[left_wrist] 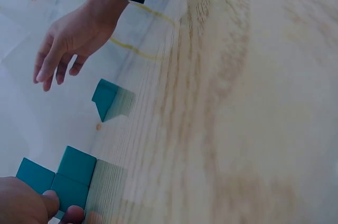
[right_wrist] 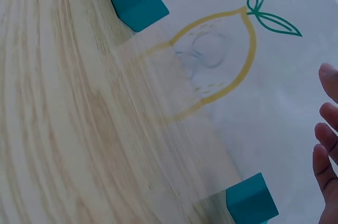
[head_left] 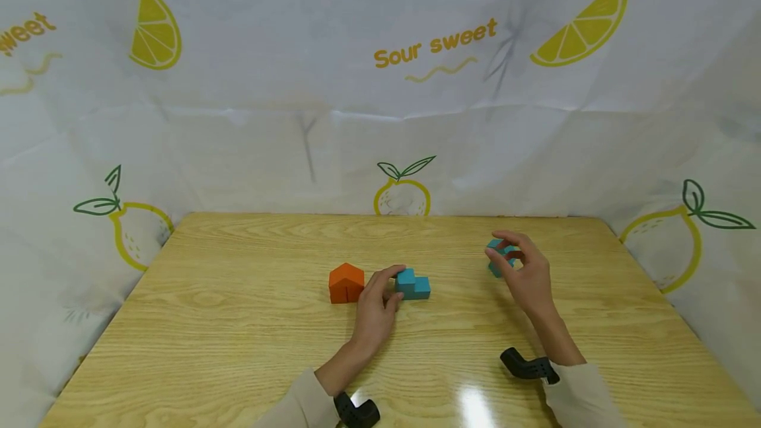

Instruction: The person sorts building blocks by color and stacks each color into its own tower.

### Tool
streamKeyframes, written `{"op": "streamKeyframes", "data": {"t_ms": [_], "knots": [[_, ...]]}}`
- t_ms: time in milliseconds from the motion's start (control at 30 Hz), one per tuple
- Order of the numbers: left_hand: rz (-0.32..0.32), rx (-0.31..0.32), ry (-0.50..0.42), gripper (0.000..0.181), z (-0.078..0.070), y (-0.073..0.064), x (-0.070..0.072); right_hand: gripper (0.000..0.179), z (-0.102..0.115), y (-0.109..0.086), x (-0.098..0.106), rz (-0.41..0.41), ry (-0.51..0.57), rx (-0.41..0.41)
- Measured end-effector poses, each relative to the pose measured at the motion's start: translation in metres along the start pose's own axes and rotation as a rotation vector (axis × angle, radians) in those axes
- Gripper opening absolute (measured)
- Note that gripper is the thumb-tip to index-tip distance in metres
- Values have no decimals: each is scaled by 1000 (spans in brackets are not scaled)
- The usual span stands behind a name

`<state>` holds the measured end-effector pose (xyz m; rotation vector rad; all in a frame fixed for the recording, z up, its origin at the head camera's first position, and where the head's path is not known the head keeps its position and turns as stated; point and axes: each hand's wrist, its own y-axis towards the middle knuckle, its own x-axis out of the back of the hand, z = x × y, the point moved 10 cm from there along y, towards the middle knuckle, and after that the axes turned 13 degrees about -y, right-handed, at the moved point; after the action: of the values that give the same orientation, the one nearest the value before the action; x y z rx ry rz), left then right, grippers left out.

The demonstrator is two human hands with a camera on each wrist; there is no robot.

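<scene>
My left hand [head_left: 376,309] pinches a teal stepped block piece [head_left: 421,288] at its left end, index finger behind and thumb in front. In the left wrist view, that teal piece [left_wrist: 76,165] shows several square faces, with fingertips against the lower ones. My right hand [head_left: 526,276] is over at the right, fingers loosely bent and thumb apart. Beyond it, partly covered in the head view, stands a smaller teal block [head_left: 495,269]. Both wrist views show a gap between this angular block [left_wrist: 105,99] and the right hand [right_wrist: 327,118].
An orange house-shaped block [head_left: 347,284] stands just left of my left hand. Everything rests on a wood-grain table [head_left: 238,349]. A white sheet [head_left: 267,150] printed with lemons hangs behind the table's far edge. Dark wrist straps [head_left: 529,367] sit by the sleeves.
</scene>
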<state>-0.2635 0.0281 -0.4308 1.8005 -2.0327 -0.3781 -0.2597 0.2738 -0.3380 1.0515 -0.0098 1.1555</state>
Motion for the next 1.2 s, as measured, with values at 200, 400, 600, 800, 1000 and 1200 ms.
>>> {"op": "streamKeyframes", "data": {"t_ms": [200,400,600,800,1000,1200], "knots": [[3,16,-2,48,1,0,0,35,-15,-2,10,-13,-22,-45],[2,-7,11,50,0,0,0,36,-43,-7,13,-18,-27,-110],[-2,-27,27,51,-2,0,1,36,-79,-17,10,9,-67,-196],[1,-14,23,51,-1,0,1,37,-94,-24,7,56,-67,-251],[0,2,22,52,0,0,1,44,-93,-26,3,133,-66,-259],[4,3,26,52,-1,0,0,47,-73,-25,-1,225,-78,-218]]}}
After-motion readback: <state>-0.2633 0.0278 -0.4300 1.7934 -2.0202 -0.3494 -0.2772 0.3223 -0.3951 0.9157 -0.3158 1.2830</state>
